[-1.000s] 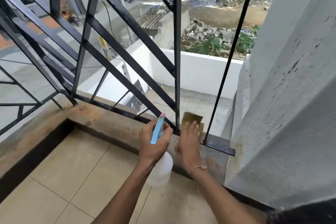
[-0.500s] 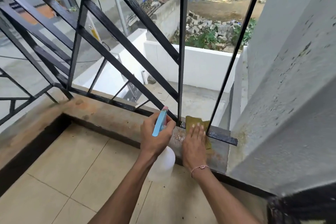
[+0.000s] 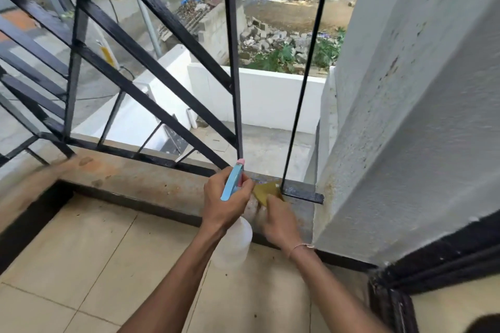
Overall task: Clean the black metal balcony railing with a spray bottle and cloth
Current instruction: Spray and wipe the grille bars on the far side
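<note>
My left hand [image 3: 223, 201] is curled round the neck of the spray bottle [image 3: 234, 240], fingers wrapped on the blue trigger head, whose pink nozzle tip points up at the foot of the black railing [image 3: 162, 73]. The bottle's body is pale and translucent and hangs below my fist, over the tiled floor [image 3: 89, 265]; I cannot tell how much liquid is in it (the plastic looks cloudy and I see no clear level line).

My right hand [image 3: 280, 220] is just beside the bottle, on the side toward the white pillar [image 3: 405, 116]. It is blurred, so I cannot tell just how the fingers lie, though they meet the yellow cloth [image 3: 263, 192]. The cloth lies on the concrete ledge [image 3: 135, 178], touching the railing's bottom bar, between the bottle's trigger head and the thin upright rod nearest the pillar. A thin bracelet [image 3: 300, 246] sits on my right wrist.

The railing stands along the ledge, its diagonal bars running away from the pillar. The bottom bar's short end near the pillar looks wet and shiny.
</note>
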Demonstrator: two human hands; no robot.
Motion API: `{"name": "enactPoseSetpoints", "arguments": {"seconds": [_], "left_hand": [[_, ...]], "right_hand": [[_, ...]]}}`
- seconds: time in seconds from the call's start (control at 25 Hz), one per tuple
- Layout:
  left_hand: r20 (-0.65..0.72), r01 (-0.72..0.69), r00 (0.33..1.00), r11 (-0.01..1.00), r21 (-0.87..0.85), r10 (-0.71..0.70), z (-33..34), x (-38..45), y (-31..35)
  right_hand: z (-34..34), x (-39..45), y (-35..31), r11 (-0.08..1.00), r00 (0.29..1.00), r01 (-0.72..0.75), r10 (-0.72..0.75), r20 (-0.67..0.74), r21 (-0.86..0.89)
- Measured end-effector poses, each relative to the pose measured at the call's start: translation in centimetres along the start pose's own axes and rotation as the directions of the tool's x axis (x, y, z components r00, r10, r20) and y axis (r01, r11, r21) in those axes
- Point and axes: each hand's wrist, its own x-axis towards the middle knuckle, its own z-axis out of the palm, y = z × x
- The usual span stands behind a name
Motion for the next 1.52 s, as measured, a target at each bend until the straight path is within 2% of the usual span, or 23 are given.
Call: {"name": "enactPoseSetpoints", "arguments": {"seconds": [0.04, 0.12, 0.16, 0.2, 0.24, 0.28, 0.36, 0.44, 0.52, 0.76, 0.84, 0.96, 1.12, 1.16, 1.2, 1.24, 1.28, 1.32, 1.36, 1.4, 1.52], "left_hand": [[0.008, -0.001, 1.000, 1.000, 0.000, 0.001, 0.4, 0.0, -0.1], [0.020, 0.007, 1.000, 1.000, -0.002, -0.006, 1.1, -0.1, 0.1], [0.033, 0.007, 0.999, 1.000, -0.003, -0.007, 1.3, -0.1, 0.1], [0.049, 0.005, 0.999, 1.000, -0.001, -0.005, 1.5, -0.1, 0.2], [0.062, 0.006, 0.998, 1.000, 0.000, -0.006, 1.8, 0.0, 0.3], [0.066, 0.009, 0.998, 1.000, -0.003, -0.009, 2.0, 0.1, 0.4], [0.059, 0.012, 0.998, 1.000, -0.014, -0.011, 2.3, 0.1, 0.7], [0.062, -0.001, 0.998, 1.000, -0.011, 0.002, 2.4, 0.1, 0.8], [0.076, -0.013, 0.997, 1.000, -0.013, 0.014, 2.5, 0.2, 0.7], [0.114, -0.018, 0.993, 1.000, 0.007, 0.017, 3.3, 0.2, 0.1], [0.110, -0.003, 0.994, 1.000, 0.004, 0.003, 3.6, 0.4, -0.1], [0.122, 0.000, 0.993, 1.000, 0.000, 0.000, 4.4, 0.4, 0.2], [0.110, -0.001, 0.994, 1.000, -0.006, 0.001, 4.2, 0.5, 0.1], [0.109, 0.001, 0.994, 1.000, -0.008, 0.000, 4.0, 0.5, -0.1], [0.109, 0.002, 0.994, 1.000, -0.008, -0.001, 3.8, 0.5, -0.2], [0.108, 0.004, 0.994, 1.000, -0.007, -0.004, 3.7, 0.5, -0.4], [0.101, 0.006, 0.995, 1.000, -0.002, -0.005, 3.5, 0.5, -0.4], [0.089, 0.006, 0.996, 1.000, 0.002, -0.006, 3.3, 0.4, -0.5], [0.074, 0.005, 0.997, 1.000, 0.004, -0.005, 3.1, 0.5, -0.5], [0.055, 0.005, 0.998, 1.000, -0.004, -0.005, 2.9, 0.5, -0.4], [0.006, 0.015, 1.000, 1.000, -0.022, -0.015, 2.7, 0.8, -0.2]], "right_hand": [[-0.9, -0.2, 0.3, 0.948, 0.983, -0.182, 0.181, 0.029, 0.262], [-2.4, -0.8, 1.9, 0.659, 0.890, -0.421, 0.432, 0.144, 0.623], [-2.8, -1.2, 2.6, 0.554, 0.860, -0.436, 0.489, 0.146, 0.709], [-3.3, -1.7, 2.7, 0.529, 0.855, -0.403, 0.510, 0.100, 0.747], [-3.8, -1.9, 2.3, 0.563, 0.853, -0.355, 0.522, 0.012, 0.746], [-4.2, -1.6, 2.0, 0.652, 0.859, -0.304, 0.502, -0.095, 0.694], [-4.5, -0.6, 1.8, 0.896, 0.913, -0.294, 0.367, -0.180, 0.333], [-3.6, 1.2, 1.7, 0.966, 0.963, -0.260, 0.259, -0.079, -0.005], [-1.7, 2.3, 2.2, 0.947, 0.984, -0.178, 0.180, -0.015, -0.267], [-0.3, -0.7, 4.0, 0.879, 0.999, 0.041, -0.027, 0.038, -0.475], [-1.1, -0.7, 3.9, 0.856, 0.996, 0.076, -0.037, 0.086, -0.512], [-2.3, 2.3, 3.9, 0.868, 0.995, 0.016, 0.037, 0.098, -0.497], [-0.6, 0.8, 3.5, 0.953, 0.998, -0.066, 0.063, -0.023, -0.295], [-0.6, 0.0, 3.2, 0.989, 0.995, -0.097, 0.093, -0.041, -0.110], [-1.6, -0.4, 2.8, 0.976, 0.983, -0.154, 0.166, -0.074, 0.153], [-2.9, -0.4, 2.2, 0.875, 0.950, -0.237, 0.300, -0.089, 0.422], [-4.2, -0.2, 1.8, 0.713, 0.910, -0.266, 0.408, -0.076, 0.649], [-5.5, -0.1, 1.0, 0.560, 0.885, -0.244, 0.462, -0.054, 0.792], [-6.5, -0.1, 0.2, 0.444, 0.889, -0.188, 0.456, -0.040, 0.876], [-7.2, -0.2, -0.8, 0.374, 0.910, -0.121, 0.412, -0.048, 0.920], [-7.3, -1.0, -3.2, 0.482, 0.987, 0.039, 0.120, -0.110, 0.875]]}}
